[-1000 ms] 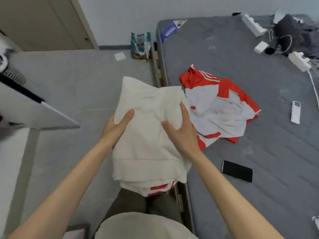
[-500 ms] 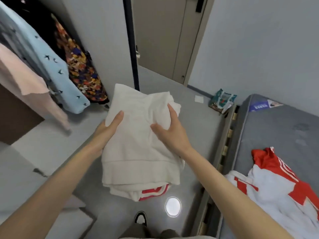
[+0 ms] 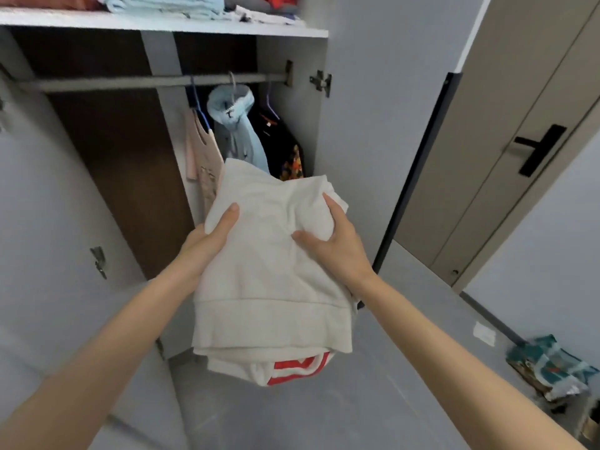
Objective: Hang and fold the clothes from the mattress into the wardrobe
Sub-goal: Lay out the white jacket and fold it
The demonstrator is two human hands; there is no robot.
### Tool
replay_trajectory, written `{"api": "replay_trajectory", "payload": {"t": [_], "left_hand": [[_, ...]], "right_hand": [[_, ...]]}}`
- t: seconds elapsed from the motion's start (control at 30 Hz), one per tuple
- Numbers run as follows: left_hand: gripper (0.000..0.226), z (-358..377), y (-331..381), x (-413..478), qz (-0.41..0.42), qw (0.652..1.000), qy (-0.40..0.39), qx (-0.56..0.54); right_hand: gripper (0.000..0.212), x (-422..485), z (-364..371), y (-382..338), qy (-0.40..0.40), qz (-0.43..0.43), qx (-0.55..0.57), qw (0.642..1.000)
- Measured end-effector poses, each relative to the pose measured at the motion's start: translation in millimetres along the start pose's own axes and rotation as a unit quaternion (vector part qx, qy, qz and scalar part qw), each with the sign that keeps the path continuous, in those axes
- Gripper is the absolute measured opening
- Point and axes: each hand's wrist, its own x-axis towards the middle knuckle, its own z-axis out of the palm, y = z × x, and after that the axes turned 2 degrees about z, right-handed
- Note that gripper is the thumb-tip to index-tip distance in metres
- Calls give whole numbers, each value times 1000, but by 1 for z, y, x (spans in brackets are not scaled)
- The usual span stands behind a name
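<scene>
Left hand point(image 3: 207, 243), right hand point(image 3: 337, 251) — thumbs atop folded stack point(image 3: 269, 287).

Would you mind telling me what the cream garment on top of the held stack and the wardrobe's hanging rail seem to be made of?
Cream garment: likely thick cotton fleece or knit, matte; its hem band and soft, bulky folds suggest so. Hanging rail: probably metal, smooth dull grey; a coating cannot be ruled out.

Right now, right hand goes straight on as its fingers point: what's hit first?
Likely the dark patterned garment hanging in the wardrobe, just beyond the folded stack the right hand grips; depth is unclear.
</scene>
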Motion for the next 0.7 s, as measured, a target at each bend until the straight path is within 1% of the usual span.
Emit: {"api": "replay_trajectory", "payload": {"t": [0.07, 0.17, 0.33, 0.43, 0.53, 0.7], "left_hand": [[78, -5, 30, 11, 14, 1000, 23, -6], [77, -1, 80, 27, 54, 997, 46, -15], [81, 13, 167, 49, 121, 990, 76, -18], [81, 19, 215, 64, 152, 982, 104, -38], [80, 16, 255, 84, 165, 977, 127, -55], [75, -11, 305, 121, 184, 969, 143, -76]], "right_hand": [[77, 31, -4, -24, -8, -37, 25, 999], [73, 75, -18, -57, -14, -92, 61, 994], [75, 149, -53, -114, -25, -162, 89, 982], [78, 191, -69, -153, -32, -177, 107, 978], [74, 227, -77, -192, -61, -186, 136, 971], [71, 290, -66, -247, -131, -149, 200, 960]]}}
